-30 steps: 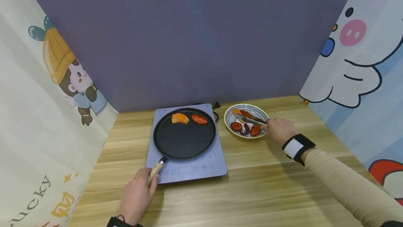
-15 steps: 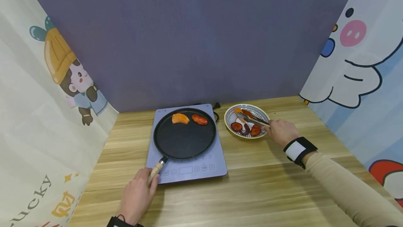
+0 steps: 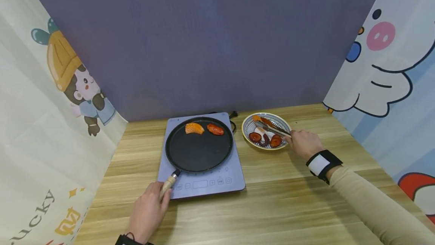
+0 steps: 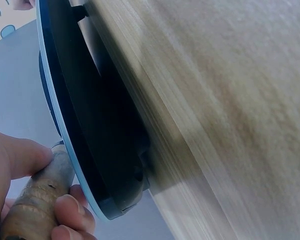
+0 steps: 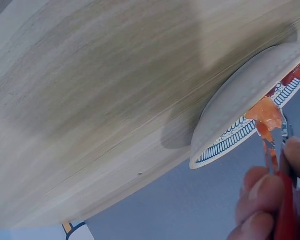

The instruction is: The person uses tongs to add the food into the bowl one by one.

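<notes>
My left hand (image 3: 148,204) grips the wooden handle (image 4: 37,197) of a round black frying pan (image 3: 200,154). In the pan lie an orange, white-striped slice like salmon (image 3: 194,128) and a glossy red piece of food (image 3: 215,129). Slim metal tongs (image 3: 268,127) are in my right hand (image 3: 306,142), their tips inside a patterned bowl (image 3: 246,134). Seen from the right wrist, the tips meet an orange piece of food (image 5: 265,114) near the rim, and a red handle (image 5: 287,207) shows between the fingers. Reddish pieces (image 3: 275,141) and a white-and-yellow piece like fried egg lie lower in the bowl.
Beneath the pan is a pale purple induction cooker (image 3: 204,189) with touch controls along its front. Its black plug and cord (image 3: 233,114) lie behind, close to the bowl. A grey-purple panel (image 3: 210,48) backs the wooden table (image 3: 265,214), and printed curtains hang on both sides.
My right hand has shifted slightly right and toward me, and the tongs' tips have moved a little right within the bowl. The left hand and the pan stay where they were.
</notes>
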The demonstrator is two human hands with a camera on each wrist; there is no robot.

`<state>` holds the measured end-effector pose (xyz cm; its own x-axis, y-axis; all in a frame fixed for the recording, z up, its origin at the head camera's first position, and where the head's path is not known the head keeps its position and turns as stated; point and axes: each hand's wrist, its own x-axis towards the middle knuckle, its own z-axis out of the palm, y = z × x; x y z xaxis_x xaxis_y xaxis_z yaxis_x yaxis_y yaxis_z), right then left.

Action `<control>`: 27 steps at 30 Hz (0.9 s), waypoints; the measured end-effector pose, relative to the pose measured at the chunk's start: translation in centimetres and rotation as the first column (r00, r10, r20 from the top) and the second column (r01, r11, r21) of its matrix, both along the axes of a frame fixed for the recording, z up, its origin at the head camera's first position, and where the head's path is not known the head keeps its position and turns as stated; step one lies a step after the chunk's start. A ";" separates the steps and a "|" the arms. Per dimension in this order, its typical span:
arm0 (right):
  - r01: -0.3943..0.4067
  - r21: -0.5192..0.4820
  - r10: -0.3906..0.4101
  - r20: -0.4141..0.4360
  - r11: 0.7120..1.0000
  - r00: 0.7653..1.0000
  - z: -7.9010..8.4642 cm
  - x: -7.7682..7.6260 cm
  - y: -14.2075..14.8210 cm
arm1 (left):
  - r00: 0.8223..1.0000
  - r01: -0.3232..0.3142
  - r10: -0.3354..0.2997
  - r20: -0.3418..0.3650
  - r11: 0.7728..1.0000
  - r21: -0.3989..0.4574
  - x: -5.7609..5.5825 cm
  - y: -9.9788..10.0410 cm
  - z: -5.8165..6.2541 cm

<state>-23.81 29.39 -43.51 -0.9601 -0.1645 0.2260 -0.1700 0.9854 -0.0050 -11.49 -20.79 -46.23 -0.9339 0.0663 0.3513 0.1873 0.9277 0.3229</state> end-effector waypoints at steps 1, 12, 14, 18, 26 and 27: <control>0.003 -0.002 -0.003 -0.004 1.000 1.000 -0.1 0.0 0.0 | 1.000 0.000 0.000 0.002 1.000 -0.001 0.0 0.0 0.0; -0.001 -0.012 0.001 -0.044 1.000 0.999 -0.4 0.1 0.2 | 1.000 -0.016 0.016 0.024 1.000 -0.005 0.1 0.0 0.1; -0.004 -0.017 0.003 -0.046 1.000 0.999 -0.3 0.2 0.2 | 0.999 -0.018 0.019 0.029 1.000 -0.004 0.0 0.0 0.1; 0.000 -0.029 -0.001 -0.046 1.000 0.999 -0.1 0.5 0.2 | 0.999 -0.020 0.020 0.040 1.000 -0.003 0.0 0.1 0.1; -0.001 -0.028 0.001 -0.033 1.000 0.999 0.1 0.6 0.1 | 0.998 -0.020 0.020 0.052 1.000 0.000 -0.1 0.1 0.2; 0.000 -0.028 0.000 -0.032 1.000 0.999 0.1 0.6 0.0 | 0.998 -0.021 0.021 0.052 1.000 0.001 -0.1 0.1 0.2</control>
<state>-23.17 29.42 -43.36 -0.9524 -0.1576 0.2610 -0.1705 0.9850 -0.0274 -11.56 -20.68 -46.07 -0.9521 0.0461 0.3022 0.1507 0.9309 0.3327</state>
